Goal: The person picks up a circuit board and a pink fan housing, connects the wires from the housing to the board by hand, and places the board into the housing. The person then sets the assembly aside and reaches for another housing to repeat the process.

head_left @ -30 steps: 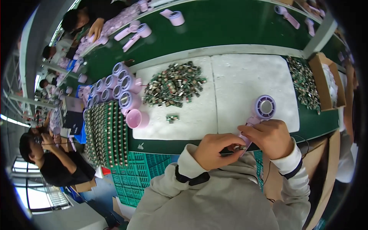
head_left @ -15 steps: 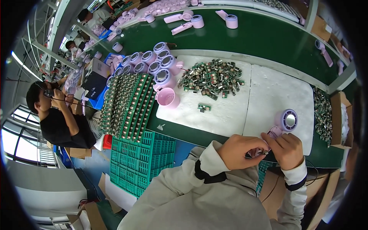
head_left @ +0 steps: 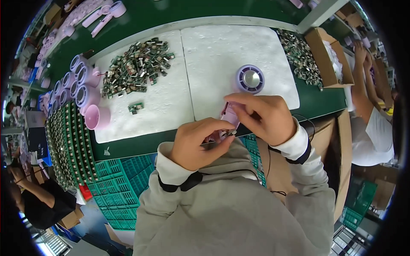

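Observation:
In front of me, a lilac handheld fan [head_left: 250, 80] has its round head over the white foam sheet [head_left: 222, 47] and its pink handle [head_left: 231, 116] toward my body. My left hand [head_left: 197, 144] is closed around the handle's near end, thumb and forefinger pinching beside a small part with metal pieces [head_left: 228, 133], too small to make out fully. My right hand [head_left: 267, 118] is closed on the handle between the left hand and the fan head, its fingers bent. A single green circuit board [head_left: 136, 107] lies on the foam, left of my hands.
A heap of circuit boards [head_left: 139, 64] covers the foam's left part. Lilac fan heads [head_left: 87, 96] and a pink cup-shaped part [head_left: 97, 117] stand beside board panels [head_left: 77, 143] on green crates [head_left: 113, 187]. At right are more boards [head_left: 300, 57], a cardboard box [head_left: 329, 57] and another person [head_left: 371, 123].
The view has swung to the right, so the bench appears shifted left. Both hands stay on the fan handle; my right hand's fingers have shifted along it.

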Demonstrator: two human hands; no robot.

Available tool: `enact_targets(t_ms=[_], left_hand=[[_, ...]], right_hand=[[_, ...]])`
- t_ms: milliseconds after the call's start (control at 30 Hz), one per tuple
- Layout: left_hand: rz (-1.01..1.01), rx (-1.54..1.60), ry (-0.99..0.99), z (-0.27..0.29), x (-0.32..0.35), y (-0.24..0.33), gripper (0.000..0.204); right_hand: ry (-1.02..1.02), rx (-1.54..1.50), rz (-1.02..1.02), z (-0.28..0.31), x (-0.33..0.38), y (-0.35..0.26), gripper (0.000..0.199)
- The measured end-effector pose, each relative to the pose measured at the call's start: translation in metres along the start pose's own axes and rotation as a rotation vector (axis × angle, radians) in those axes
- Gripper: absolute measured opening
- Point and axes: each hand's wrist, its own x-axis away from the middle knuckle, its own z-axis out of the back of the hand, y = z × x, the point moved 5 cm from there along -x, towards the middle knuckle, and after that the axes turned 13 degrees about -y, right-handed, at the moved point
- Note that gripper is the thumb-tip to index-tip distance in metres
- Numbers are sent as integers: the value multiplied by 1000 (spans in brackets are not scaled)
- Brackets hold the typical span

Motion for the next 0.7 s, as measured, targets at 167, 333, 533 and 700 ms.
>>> enact_targets(t_ms=[167, 333, 533, 700], left_hand=[[-85, -2, -40, -8, -4, 0, 26], [-87, -14, -60, -9, -3, 3, 26], [-82, -32, -67, -8, -3, 4, 27], [-102, -27, -45, -8, -3, 4, 26]], right_hand=[[-101, 68, 74, -7, 6, -4, 25], [-139, -65, -80, 9, 6, -2, 25], [-25, 62, 9, 5, 8, -6, 27], [-148, 166, 15, -4, 5, -5, 23]])
